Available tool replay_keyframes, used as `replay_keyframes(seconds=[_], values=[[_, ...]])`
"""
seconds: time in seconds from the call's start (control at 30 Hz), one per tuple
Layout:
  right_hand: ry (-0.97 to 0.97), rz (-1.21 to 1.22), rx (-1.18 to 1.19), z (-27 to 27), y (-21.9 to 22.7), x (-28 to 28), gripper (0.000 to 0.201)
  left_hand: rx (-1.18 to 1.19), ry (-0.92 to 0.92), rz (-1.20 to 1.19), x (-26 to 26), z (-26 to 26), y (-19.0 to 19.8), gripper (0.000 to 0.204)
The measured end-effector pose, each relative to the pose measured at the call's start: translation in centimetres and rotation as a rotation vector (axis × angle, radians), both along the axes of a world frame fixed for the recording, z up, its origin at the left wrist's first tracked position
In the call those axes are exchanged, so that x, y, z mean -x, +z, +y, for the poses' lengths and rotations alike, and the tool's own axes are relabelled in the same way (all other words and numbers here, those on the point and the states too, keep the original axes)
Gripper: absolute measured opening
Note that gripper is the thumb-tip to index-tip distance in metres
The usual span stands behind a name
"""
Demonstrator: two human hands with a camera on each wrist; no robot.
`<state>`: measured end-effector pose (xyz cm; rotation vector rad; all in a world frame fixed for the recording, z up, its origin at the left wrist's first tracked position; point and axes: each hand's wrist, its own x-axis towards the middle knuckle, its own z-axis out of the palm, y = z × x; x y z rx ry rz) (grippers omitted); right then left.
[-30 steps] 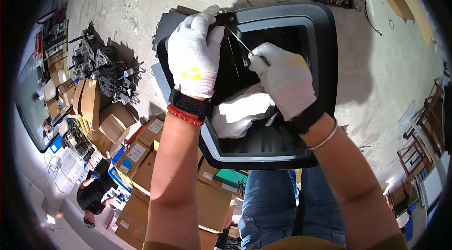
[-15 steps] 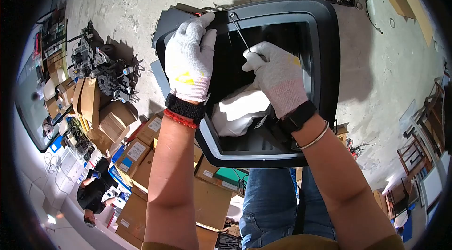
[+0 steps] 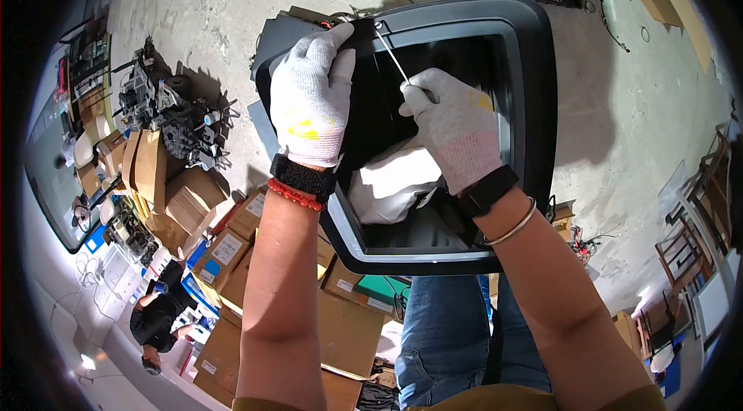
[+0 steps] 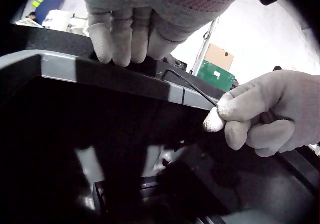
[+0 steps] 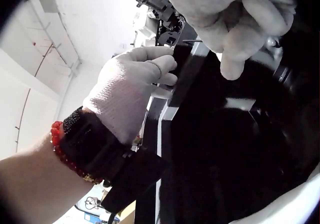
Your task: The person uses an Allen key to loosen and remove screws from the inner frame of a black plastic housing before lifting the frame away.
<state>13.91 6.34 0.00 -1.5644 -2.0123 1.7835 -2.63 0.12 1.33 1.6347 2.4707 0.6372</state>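
Thin metal rod (image 3: 393, 57) at black casing (image 3: 542, 101).
Right hand (image 3: 457, 128) pinches the rod; left hand (image 3: 309, 105) rests on the rim (image 3: 457, 25), its fingers extended and narrow together.

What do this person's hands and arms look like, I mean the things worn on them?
The left hand and right hand wear whitish knitted gloves with pinkish cuffs and yellow markings. Left side: a black wristband and a red bead bracelet. Right side: a black watch-like wristband and a thin, pale bangle. Olive-brown sleeves show at the lower edge.
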Motion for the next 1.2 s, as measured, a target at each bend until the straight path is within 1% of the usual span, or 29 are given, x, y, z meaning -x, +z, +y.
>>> replay_keyframes(seconds=[0.17,0.23,0.27,0.3,0.33,0.37,0.43,0.53,0.57,0.6,0.63,0.67,0.73,0.77,0.8,0.87,0.9,0.93,0.97,1.0,1.03,1.1,1.17,1.2], values=[[-0.043,0.047,0.052,-0.3,-0.3,0.2,0.017,0.001,-0.026,0.019,0.0,0.2,0.1,0.03],[-0.053,0.068,0.07,-0.3,-0.4,0.3,0.017,-0.019,-0.079,0.036,0.0,0.5,0.2,0.029],[-0.07,0.067,0.128,-0.3,-0.3,0.4,0.017,-0.019,-0.079,0.035,0.0,0.6,0.2,0.029],[-0.088,0.067,0.187,-0.3,-0.3,0.4,0.017,0.004,-0.129,0.077,0.1,0.8,0.2,0.033],[-0.088,0.067,0.187,-0.2,-0.1,0.4,0.017,0.028,-0.18,0.12,0.2,0.9,0.1,0.036],[-0.076,0.071,0.176,0.0,0.1,0.4,0.017,0.028,-0.18,0.12,0.4,0.9,0.0,0.036],[-0.064,0.076,0.165,0.2,0.2,0.4,0.017,0.09,-0.27,0.278,0.6,0.9,-0.4,0.039],[-0.053,0.135,0.183,1.5,0.0,-0.3,0.021,0.101,-0.229,0.292,0.4,1.1,-0.8,0.035],[0.045,0.082,0.016,2.4,0.1,-0.6,0.018,0.101,-0.23,0.29,0.3,1.1,-0.8,0.035],[0.144,0.03,-0.151,3.2,0.0,-0.9,0.017,0.084,-0.191,0.253,0.0,1.0,-0.9,0.034],[0.226,0.03,-0.445,3.9,-0.8,-1.4,0.013,0.064,-0.152,0.214,-0.2,1.0,-1.0,0.032],[0.487,-0.075,-1.043,4.1,-2.7,-3.2,0.013,0.062,-0.152,0.213,-0.5,1.1,-1.3,0.032],[0.43,0.087,-1.292,7.2,-1.8,-2.8,0.015,0.011,-0.094,0.169,-0.9,1.0,-1.7,0.031],[0.539,0.168,-1.279,8.5,-1.8,-2.8,0.016,0.011,-0.093,0.17,-1.3,1.1,-1.7,0.031],[0.539,0.168,-1.278,8.8,-1.1,-2.7,0.016,-0.027,-0.061,0.132,-1.8,1.2,-1.6,0.03],[0.612,0.156,-1.428,9.6,0.5,-2.3,0.016,-0.066,-0.028,0.09,-2.2,1.5,-1.4,0.03],[0.666,0.057,-1.3,10.2,1.5,-1.8,0.015,-0.092,-0.026,0.114,-2.1,1.9,-1.4,0.025],[0.669,0.055,-1.295,10.4,1.9,-1.5,0.015,-0.114,-0.024,0.136,-2.0,2.2,-1.4,0.021],[0.642,0.014,-1.246,10.6,2.1,-1.1,0.015,-0.052,-0.012,0.189,-1.6,2.6,-1.5,0.013],[0.613,-0.026,-1.202,10.9,2.1,-0.7,0.015,-0.053,-0.012,0.191,-1.3,3.1,-1.4,0.013],[0.603,0.067,-1.268,11.6,1.8,-0.7,0.015,-0.009,-0.032,0.236,-1.0,3.5,-1.3,0.012],[0.601,0.064,-1.243,11.6,2.1,-0.8,0.015,0.055,-0.057,0.317,-0.9,3.7,-1.1,0.013],[0.6,0.061,-1.219,11.4,2.1,-1.0,0.016,0.04,-0.056,0.326,-1.1,3.7,-0.8,0.011],[0.521,0.126,-1.183,11.4,1.8,-1.3,0.016,0.024,-0.052,0.336,-1.3,3.9,-0.5,0.01]])
